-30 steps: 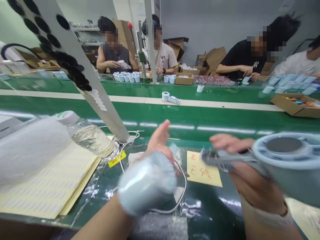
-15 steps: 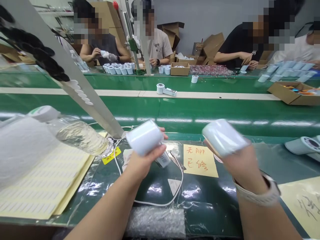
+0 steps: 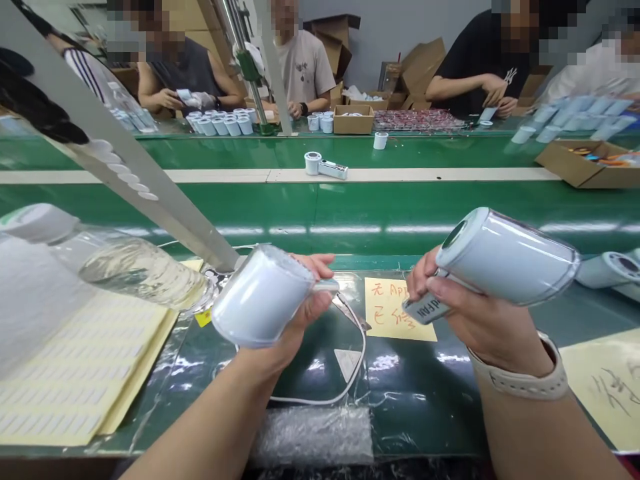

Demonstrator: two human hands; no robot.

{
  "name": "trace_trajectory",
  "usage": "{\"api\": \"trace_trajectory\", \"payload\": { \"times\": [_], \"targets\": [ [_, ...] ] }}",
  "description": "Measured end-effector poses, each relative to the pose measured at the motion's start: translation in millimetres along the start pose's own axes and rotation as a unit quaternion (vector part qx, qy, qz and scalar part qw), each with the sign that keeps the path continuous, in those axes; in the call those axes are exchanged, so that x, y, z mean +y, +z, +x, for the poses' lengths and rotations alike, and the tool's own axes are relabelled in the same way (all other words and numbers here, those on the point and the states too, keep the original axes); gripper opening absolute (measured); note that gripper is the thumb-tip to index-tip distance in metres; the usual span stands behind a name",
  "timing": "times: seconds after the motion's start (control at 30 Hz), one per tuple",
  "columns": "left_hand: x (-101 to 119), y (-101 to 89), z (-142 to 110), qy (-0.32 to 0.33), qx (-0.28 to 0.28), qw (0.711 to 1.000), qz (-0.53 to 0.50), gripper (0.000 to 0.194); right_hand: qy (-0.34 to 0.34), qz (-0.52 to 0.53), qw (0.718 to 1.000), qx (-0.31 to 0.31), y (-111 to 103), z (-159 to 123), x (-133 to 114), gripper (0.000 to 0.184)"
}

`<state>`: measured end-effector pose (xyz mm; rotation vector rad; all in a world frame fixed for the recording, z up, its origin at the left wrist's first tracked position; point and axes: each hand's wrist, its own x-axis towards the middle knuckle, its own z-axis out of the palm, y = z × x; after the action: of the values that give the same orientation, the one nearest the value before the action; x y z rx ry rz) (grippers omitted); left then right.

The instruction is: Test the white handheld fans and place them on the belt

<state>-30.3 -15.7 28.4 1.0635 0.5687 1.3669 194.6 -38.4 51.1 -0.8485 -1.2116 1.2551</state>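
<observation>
Bright overhead light; glare streaks on green belt [image 3: 345, 213]; hands [image 3: 305, 313] [image 3: 480, 320] sharp; edges bowed.

Pale blue is recorded on the left-hand cylinder [image 3: 260, 297] and the right-hand cylinder [image 3: 507, 259]. Green, crossed by one cream stripe, is shown on the conveyor belt [image 3: 320, 207]. Red handwriting is borne by the yellow sticky note [image 3: 420, 330]. Rows of white labels are set on the pale yellow label sheet [image 3: 75, 393]. Cream is noted on the watch strap [image 3: 520, 381], white on the cable [image 3: 320, 402].

Lower now: white cylinder [image 3: 260, 297] in left hand [image 3: 300, 317], grey handle [image 3: 326, 285] swung past the fingers [image 3: 313, 261]. Higher: second cylinder [image 3: 507, 257] in right hand [image 3: 475, 313], second handle [image 3: 425, 310] newly showing below the grip.
</observation>
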Motion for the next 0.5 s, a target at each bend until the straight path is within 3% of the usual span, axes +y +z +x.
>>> {"api": "trace_trajectory", "payload": {
  "times": [0.13, 0.2, 0.3, 0.4, 0.5],
  "targets": [
    [3.1, -1.5, -1.6, -0.007, -0.048, 0.999, 0.025, 0.016, 0.026, 0.001, 1.0, 0.017, 1.9, -0.9, 3.7, 0.014],
    [2.7, -1.0, -2.8, -0.03, -0.075, 0.996, 0.032, 0.016, 0.036, -0.021, 0.997, 0.066, 3.4, 2.1, 9.6, 0.016],
    [-2.6, 1.5, -2.1, -0.088, -0.054, 0.995, 0.012, 0.021, 0.07, -0.061, 0.987, 0.133, 4.3, 11.7, 23.2, 0.024],
    [-10.0, 3.6, 1.9, -0.166, 0.002, 0.984, -0.065, 0.038, 0.161, -0.015, 0.984, 0.078, 6.3, 22.3, 35.5, 0.034],
    [-14.2, 3.1, 6.6, -0.221, 0.048, 0.97, -0.089, 0.039, 0.244, 0.076, 0.967, 0.018, 13.7, 26.4, 41.9, 0.037]
  ]
}}
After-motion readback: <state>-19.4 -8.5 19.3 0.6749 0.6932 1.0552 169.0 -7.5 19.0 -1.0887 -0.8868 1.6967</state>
